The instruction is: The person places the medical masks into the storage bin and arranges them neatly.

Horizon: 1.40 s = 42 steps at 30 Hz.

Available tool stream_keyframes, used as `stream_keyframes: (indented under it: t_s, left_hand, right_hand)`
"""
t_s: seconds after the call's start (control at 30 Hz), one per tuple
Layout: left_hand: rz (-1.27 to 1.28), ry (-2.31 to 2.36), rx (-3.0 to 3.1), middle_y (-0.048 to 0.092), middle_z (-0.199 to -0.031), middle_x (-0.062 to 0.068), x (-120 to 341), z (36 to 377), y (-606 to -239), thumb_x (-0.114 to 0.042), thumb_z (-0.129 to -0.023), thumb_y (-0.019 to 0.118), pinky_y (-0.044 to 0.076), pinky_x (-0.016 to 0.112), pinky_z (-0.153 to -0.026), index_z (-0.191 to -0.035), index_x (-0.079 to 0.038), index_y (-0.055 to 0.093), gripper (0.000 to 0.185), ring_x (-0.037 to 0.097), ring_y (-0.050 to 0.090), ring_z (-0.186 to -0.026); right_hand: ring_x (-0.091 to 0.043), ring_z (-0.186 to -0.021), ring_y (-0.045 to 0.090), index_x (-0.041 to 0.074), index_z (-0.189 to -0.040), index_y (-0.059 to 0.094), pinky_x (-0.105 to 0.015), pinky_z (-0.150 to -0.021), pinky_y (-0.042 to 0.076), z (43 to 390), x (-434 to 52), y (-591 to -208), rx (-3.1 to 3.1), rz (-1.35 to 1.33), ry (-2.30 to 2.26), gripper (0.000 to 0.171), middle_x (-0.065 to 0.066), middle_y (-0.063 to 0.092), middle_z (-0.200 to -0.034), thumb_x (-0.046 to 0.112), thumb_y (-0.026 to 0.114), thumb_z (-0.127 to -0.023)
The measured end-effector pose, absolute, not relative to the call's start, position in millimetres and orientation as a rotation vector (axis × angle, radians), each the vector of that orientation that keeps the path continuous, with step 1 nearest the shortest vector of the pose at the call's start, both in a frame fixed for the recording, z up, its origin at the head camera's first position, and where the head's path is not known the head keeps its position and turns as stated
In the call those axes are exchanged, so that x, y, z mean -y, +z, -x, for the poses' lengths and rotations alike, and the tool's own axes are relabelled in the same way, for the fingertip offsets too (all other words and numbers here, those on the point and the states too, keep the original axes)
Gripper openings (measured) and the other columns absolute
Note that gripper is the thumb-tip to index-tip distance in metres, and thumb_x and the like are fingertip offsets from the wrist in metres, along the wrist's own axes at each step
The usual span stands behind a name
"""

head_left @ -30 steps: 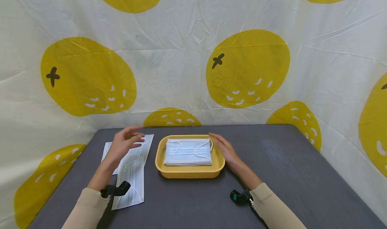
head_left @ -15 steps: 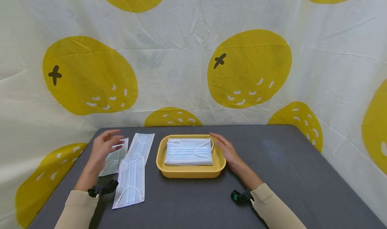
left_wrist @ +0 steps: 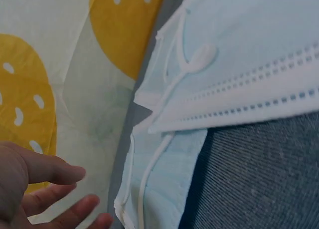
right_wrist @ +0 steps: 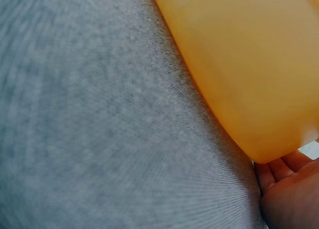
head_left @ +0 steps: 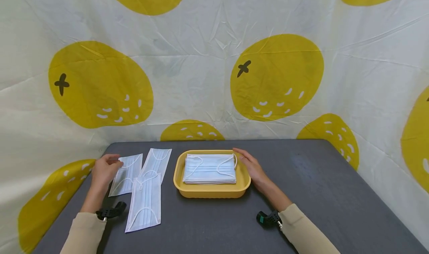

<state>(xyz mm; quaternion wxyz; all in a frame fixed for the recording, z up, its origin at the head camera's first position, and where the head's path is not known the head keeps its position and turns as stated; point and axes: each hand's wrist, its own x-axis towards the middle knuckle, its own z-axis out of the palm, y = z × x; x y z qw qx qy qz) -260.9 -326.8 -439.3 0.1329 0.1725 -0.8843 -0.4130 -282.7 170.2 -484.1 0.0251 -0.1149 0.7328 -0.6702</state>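
Left hand (head_left: 104, 172) has shifted left and lower since the half-second-ago frame; it's now at the far left corner of the leftmost loose mask (head_left: 126, 175). Right hand (head_left: 253, 169) hasn't moved, tray (head_left: 211, 193) and masks look to be in the same spots. Left grip: fingers loosely bent, spread with gaps between them in the left wrist view, pinching nothing there. From the head view the fingertips overlap the mask's corner; can't tell whether they actually touch it. Right grip: fingers nearly straight and close together, laid along the right end of the tray, fingertips at the rim near its far right corner. Right wrist view has them against the outside of the wall; thumb hard to make out. Tray is yellow, rounded corners, mid-bench, holding a neat stack of masks (head_left: 208, 169), lying flat, lengthwise across, white ear loops on top, one loop bulging past the stack's right edge. Three loose masks, pale blue, pleated, lie flat on the dark bench (head_left: 207, 224) left of the tray: the leftmost one by the left hand, a back mask (head_left: 156, 162) angled away, and a front mask (head_left: 147, 203) nearest the wearer, its far end over the back mask's near end. Sleeves (head_left: 308, 228) beige, black wrist unit (head_left: 112, 211) on each arm. White sheet (head_left: 189, 86) with yellow fruit print behind the bench.
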Motion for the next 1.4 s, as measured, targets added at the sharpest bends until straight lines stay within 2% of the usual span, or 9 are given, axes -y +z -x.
stream_keyframes:
  t_s: [0.1, 0.2, 0.47, 0.63, 0.93, 1.2, 1.4]
  left_hand:
    - [-0.543, -1.111, 2.613, 0.061, -0.133, 0.033, 329.0, 259.6, -442.7, -0.020, -0.097, 0.065, 0.053, 0.049, -0.083, -0.138, 0.006, 0.056, 0.049, 0.046, 0.057, -0.111]
    - [-0.574, -1.057, 2.658, 0.059, -0.134, 0.035, 330.6, 258.4, -445.0, -0.019, -0.094, 0.067, 0.051, 0.058, -0.089, -0.138, 0.006, 0.055, 0.052, 0.049, 0.055, -0.112]
    - [-0.570, -0.865, 2.719, 0.064, -0.119, 0.033, 334.8, 256.6, -447.4, -0.014, -0.085, 0.070, 0.046, 0.059, -0.084, -0.133, 0.006, 0.057, 0.054, 0.046, 0.059, -0.100]
    - [-0.585, -0.827, 2.751, 0.063, -0.118, 0.032, 336.4, 256.4, -446.3, -0.014, -0.084, 0.071, 0.046, 0.057, -0.080, -0.134, 0.006, 0.056, 0.056, 0.047, 0.058, -0.100]
    - [-0.577, -0.839, 2.762, 0.062, -0.117, 0.035, 336.9, 258.7, -445.6, -0.013, -0.083, 0.075, 0.044, 0.063, -0.088, -0.134, 0.009, 0.053, 0.060, 0.051, 0.054, -0.103]
    - [-0.523, -0.841, 2.745, 0.062, -0.115, 0.037, 334.7, 257.5, -446.9, -0.010, -0.082, 0.074, 0.039, 0.067, -0.092, -0.132, 0.012, 0.053, 0.058, 0.053, 0.052, -0.103]
    - [-0.544, -0.851, 2.744, 0.062, -0.115, 0.037, 335.4, 258.7, -447.0, -0.007, -0.082, 0.071, 0.041, 0.068, -0.092, -0.132, 0.011, 0.054, 0.056, 0.052, 0.052, -0.103]
  right_hand:
    - [-0.032, -0.153, 0.034, 0.008, -0.154, 0.048, -0.053, -0.127, 0.027, 281.9, -169.9, -484.3, -2.269, 0.354, -2.069, 0.043, -0.014, 0.040, -0.164, 0.016, 0.036, -0.113]
    - [-0.033, -0.154, 0.033, 0.008, -0.154, 0.048, -0.054, -0.127, 0.027, 281.2, -170.0, -484.8, -2.273, 0.351, -2.062, 0.043, -0.014, 0.040, -0.164, 0.016, 0.036, -0.113]
    - [-0.032, -0.154, 0.033, 0.010, -0.154, 0.049, -0.054, -0.127, 0.026, 280.7, -169.6, -484.7, -2.279, 0.337, -2.058, 0.043, -0.013, 0.040, -0.164, 0.017, 0.036, -0.113]
    - [-0.033, -0.153, 0.035, 0.007, -0.154, 0.047, -0.054, -0.126, 0.028, 280.9, -169.5, -484.9, -2.260, 0.353, -2.079, 0.044, -0.014, 0.040, -0.164, 0.017, 0.036, -0.113]
    - [-0.035, -0.151, 0.039, 0.010, -0.155, 0.046, -0.055, -0.122, 0.034, 280.7, -170.1, -486.0, -2.239, 0.358, -2.079, 0.044, -0.016, 0.039, -0.164, 0.019, 0.035, -0.114]
    - [-0.034, -0.153, 0.036, 0.011, -0.155, 0.047, -0.056, -0.124, 0.030, 281.4, -170.9, -486.5, -2.250, 0.349, -2.071, 0.044, -0.014, 0.038, -0.165, 0.019, 0.036, -0.113]
    - [-0.034, -0.154, 0.034, 0.009, -0.156, 0.044, -0.056, -0.125, 0.029, 281.5, -171.5, -486.1, -2.255, 0.348, -2.058, 0.045, -0.013, 0.037, -0.165, 0.019, 0.036, -0.114]
